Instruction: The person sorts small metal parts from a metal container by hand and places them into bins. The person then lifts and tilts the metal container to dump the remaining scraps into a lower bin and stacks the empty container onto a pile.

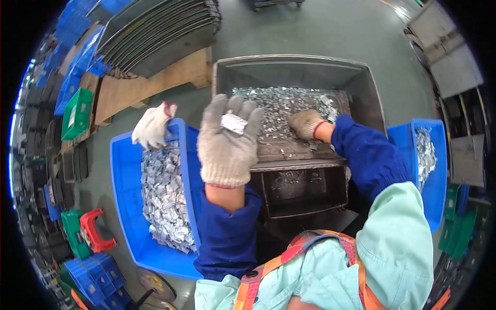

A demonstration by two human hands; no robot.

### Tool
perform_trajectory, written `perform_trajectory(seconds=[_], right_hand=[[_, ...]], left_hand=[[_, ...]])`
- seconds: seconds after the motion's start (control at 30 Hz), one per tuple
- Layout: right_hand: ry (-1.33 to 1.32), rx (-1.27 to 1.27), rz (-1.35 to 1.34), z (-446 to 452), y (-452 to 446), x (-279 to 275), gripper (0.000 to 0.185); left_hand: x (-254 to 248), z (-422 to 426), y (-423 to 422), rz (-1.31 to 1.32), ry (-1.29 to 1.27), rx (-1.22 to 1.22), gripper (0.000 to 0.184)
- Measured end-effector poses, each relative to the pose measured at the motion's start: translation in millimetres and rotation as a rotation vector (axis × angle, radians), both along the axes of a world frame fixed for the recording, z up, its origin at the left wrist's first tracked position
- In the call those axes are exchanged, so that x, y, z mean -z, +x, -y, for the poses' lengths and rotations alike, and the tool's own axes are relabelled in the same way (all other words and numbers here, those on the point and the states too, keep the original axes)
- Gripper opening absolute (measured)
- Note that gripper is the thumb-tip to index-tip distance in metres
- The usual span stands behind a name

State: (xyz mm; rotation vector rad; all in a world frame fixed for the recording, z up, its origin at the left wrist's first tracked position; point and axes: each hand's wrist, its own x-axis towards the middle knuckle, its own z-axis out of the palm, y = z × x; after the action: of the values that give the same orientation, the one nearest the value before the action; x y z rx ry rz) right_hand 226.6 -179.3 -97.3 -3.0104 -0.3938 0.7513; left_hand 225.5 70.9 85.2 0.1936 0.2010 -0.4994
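Note:
My left hand [227, 147], in a pale knitted work glove, is raised palm up over the near left corner of the grey metal bin [299, 165]. Across its fingers lies a small, flat, silvery metal piece [234, 124], held there. Inside the bin, my right hand [306, 125], gloved too, reaches down to a layer of small shiny metal pieces [279, 106]. Its fingers are curled against the pieces; whatever is in them is hidden.
Blue crates with metal pieces stand at left [121, 196] and right [436, 175]. A loose white glove [154, 126] hangs over the left crate's rim. A smaller dark tray [305, 206] sits below the bin. A wooden pallet [150, 85] bears stacked metal plates [160, 36].

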Motion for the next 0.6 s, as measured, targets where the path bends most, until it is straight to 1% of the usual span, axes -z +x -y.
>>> perform_trajectory(seconds=[0.03,0.07,0.1,0.17,0.2,0.27,0.3,0.33,0.37,0.4,0.43,0.47,0.5,0.53,0.57,0.6], right_hand=[[-0.013,0.042,-0.083,0.1,3.5,-6.6,0.033],[0.091,0.074,-0.112,8.3,9.3,-1.4,0.041],[0.208,0.181,-0.090,11.4,9.8,-6.3,0.041],[0.295,0.343,-0.051,15.9,19.0,-15.5,0.035],[0.618,0.495,-0.203,19.4,20.4,-21.4,0.033],[1.274,0.782,-0.515,26.7,17.8,-32.9,0.029],[1.364,0.778,-0.517,24.8,15.8,-45.1,0.034],[1.458,0.774,-0.516,21.3,9.5,-63.7,0.040],[1.554,0.770,-0.512,18.1,2.9,-84.6,0.046],[1.573,0.700,-0.516,12.4,-0.9,-110.1,0.039],[1.632,0.671,-0.490,8.7,-5.0,-118.9,0.037],[1.645,0.688,-0.477,4.5,-11.1,-131.0,0.037],[1.659,0.704,-0.465,1.4,-14.9,-141.5,0.037],[1.704,0.664,-0.504,1.6,-14.2,-137.6,0.039],[1.690,0.627,-0.479,-0.3,-14.8,-142.5,0.041],[1.672,0.599,-0.454,-4.7,-17.0,-152.1,0.043]], left_hand=[[9.9,-0.9,1.6,0.051,-0.054,0.016,0.014],[16.6,-2.2,4.9,0.082,-0.166,0.072,0.012],[17.7,-2.6,4.4,0.063,-0.106,0.036,0.010],[17.1,-1.0,0.5,0.025,0.006,-0.027,0.007],[13.2,0.0,-1.8,-0.026,0.117,-0.072,0.008],[19.5,-1.6,-1.2,-0.040,0.182,-0.068,0.012],[20.8,-2.5,0.4,-0.042,0.215,-0.064,0.014],[9.2,5.3,-3.4,-0.096,0.369,-0.116,0.016],[8.4,7.6,-4.2,-0.068,0.424,-0.087,0.017],[10.4,9.3,-4.3,-0.038,0.480,-0.057,0.018],[15.0,10.0,-3.2,-0.007,0.535,-0.027,0.019],[34.0,7.6,1.7,0.118,0.406,0.046,0.022],[20.2,15.4,-3.5,0.127,0.580,0.045,0.024],[25.4,17.3,-4.9,0.152,0.590,0.062,0.027],[30.9,20.1,-6.4,0.171,0.599,0.081,0.031],[13.1,28.2,-12.9,0.083,0.780,0.083,0.042]])
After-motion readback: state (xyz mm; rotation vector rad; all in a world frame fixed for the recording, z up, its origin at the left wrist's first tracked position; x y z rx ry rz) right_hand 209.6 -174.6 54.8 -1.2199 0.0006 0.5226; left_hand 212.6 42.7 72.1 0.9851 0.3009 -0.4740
